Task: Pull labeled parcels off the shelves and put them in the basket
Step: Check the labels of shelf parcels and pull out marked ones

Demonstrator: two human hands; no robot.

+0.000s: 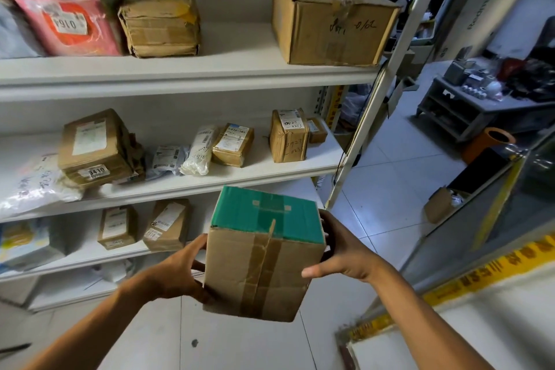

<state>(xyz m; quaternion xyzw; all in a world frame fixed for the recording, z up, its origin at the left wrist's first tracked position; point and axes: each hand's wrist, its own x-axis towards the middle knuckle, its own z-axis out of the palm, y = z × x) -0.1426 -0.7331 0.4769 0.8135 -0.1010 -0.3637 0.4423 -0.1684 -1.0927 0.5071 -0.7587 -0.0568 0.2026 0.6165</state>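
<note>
Head cam view from my end: one cardboard box (264, 261) with a teal top, held up in front of the white shelves (186, 69) by both hands. Left hand (180, 273) has its grip curled on the box's left side, right hand (345, 252) clamps the right side with the thumb on the front face.

Rough count on the shelves: top one has one big brown carton (330, 21), one battered carton (160, 21) and one pink mailer (69, 24) tagged 0164. Middle shelf has four brown boxes, two white poly bags between them and a big white bag (30, 189) at the left. Lower shelf shows two small boxes.

Floor is white tile (390, 189), with a grey low rack (456, 111) of clutter to the right.

Most labels are too blurry to read, the leftmost parcels are cut off, and I can't see a basket anywhere.
</note>
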